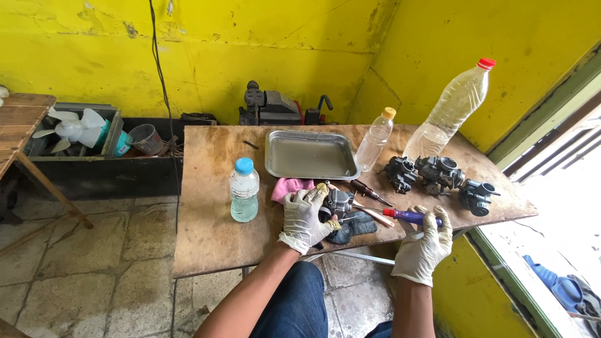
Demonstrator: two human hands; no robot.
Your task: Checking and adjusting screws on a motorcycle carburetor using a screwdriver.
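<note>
My left hand (303, 216), in a dirty white glove, grips a small grey metal carburetor (338, 201) near the table's front edge. It rests above a dark rag (358, 224). My right hand (427, 241), also gloved, holds a screwdriver with a blue and red handle (407, 216), its thin shaft pointing left toward the carburetor. A brown-handled screwdriver (368, 190) and a wooden stick lie just behind them. A pink cloth (287, 187) sits beside my left hand.
On the wooden table (206, 231): a metal tray (309, 155) holding liquid, a blue-capped bottle (243, 189), a small yellow-capped bottle (375, 140), a large red-capped bottle (451, 109), three dark carburetors (438, 175). Left stands a box with a white fan (72, 128).
</note>
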